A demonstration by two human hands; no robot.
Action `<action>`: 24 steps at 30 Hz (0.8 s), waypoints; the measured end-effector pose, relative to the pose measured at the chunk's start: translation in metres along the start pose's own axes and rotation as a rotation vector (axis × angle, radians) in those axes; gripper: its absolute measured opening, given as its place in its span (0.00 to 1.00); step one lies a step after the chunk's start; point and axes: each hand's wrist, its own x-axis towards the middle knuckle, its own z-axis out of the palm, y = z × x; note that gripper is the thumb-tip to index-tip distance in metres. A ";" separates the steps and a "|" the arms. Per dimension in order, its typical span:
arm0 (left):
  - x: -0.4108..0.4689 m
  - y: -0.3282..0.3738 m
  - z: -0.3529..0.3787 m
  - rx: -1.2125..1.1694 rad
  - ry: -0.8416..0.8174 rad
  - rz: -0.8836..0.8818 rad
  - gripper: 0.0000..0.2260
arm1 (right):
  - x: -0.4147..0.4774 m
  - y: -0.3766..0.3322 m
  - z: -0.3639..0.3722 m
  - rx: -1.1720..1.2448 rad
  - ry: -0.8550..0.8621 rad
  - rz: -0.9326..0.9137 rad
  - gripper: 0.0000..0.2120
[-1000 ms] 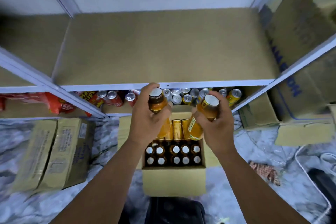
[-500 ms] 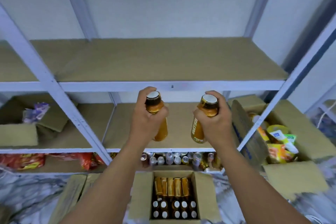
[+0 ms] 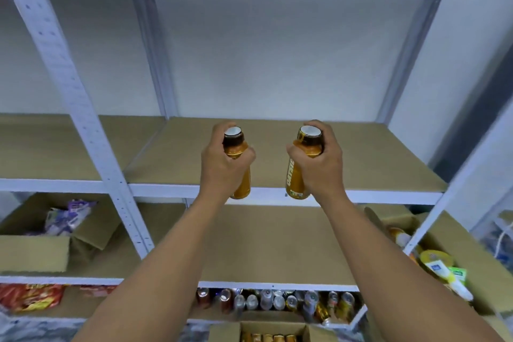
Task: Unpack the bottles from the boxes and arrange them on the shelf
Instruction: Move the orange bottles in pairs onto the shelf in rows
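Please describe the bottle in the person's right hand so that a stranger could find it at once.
Start at the white metal shelf and its middle brown board. In front of it, the right hand grips an orange bottle near the cap. Unlike the other bottle, in the left hand, it shows white lettering down its side.

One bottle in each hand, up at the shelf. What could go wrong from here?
1. Both bottle bases appear level with the shelf rail; pushed forward without more lift, they may clip it.
2. The left hand and right hand grip the left bottle and right bottle high up only, so a knock could twist one loose, towards the open box below.
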 end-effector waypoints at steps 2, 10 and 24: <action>0.019 -0.016 -0.007 -0.013 -0.013 -0.012 0.21 | 0.006 0.006 0.022 0.003 0.016 0.025 0.22; 0.073 -0.079 -0.014 0.017 -0.086 -0.014 0.22 | 0.033 0.046 0.088 -0.029 0.053 0.050 0.21; 0.090 -0.130 0.024 0.094 0.027 -0.070 0.25 | 0.078 0.119 0.095 -0.102 -0.092 0.070 0.24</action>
